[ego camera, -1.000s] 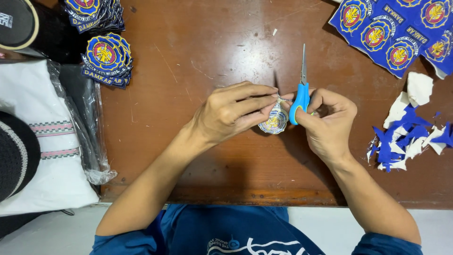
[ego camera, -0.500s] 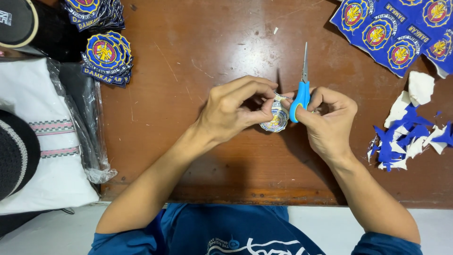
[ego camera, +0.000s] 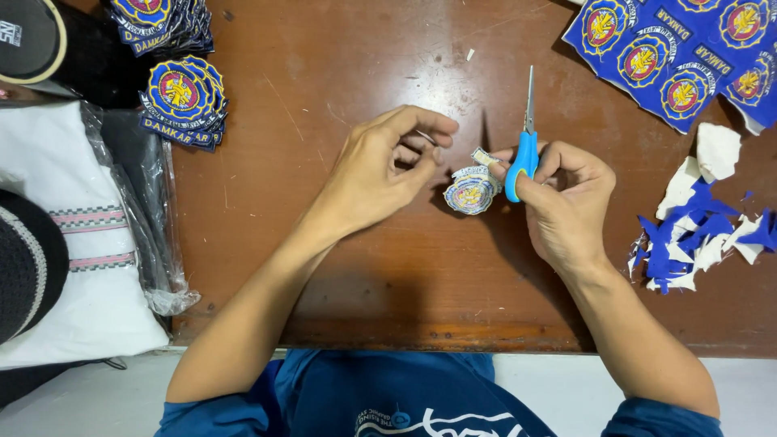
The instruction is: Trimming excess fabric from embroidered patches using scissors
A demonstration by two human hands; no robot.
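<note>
Head view: the right hand [ego camera: 566, 202] grips blue-handled scissors [ego camera: 524, 146], blades pointing away, and also pinches the round embroidered patch [ego camera: 471, 193] just above the wooden table [ego camera: 340, 243]. The left hand [ego camera: 388, 166], fingers curled and holding nothing, hovers just beside the patch. Pinched that lightly, the patch could slip or get nicked. Blue-and-white offcuts [ego camera: 696, 243] lie right, an uncut patch sheet [ego camera: 688, 57] lies top right, finished stacks [ego camera: 182, 101] lie left.

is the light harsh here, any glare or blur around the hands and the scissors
Head view: soft overhead light; the left hand and right hand cast dim shadows on the brown table. A mild sheen shows near the table's top edge, no hard glare. The blue-handled scissors and round patch look sharp; no motion blur visible.
</note>
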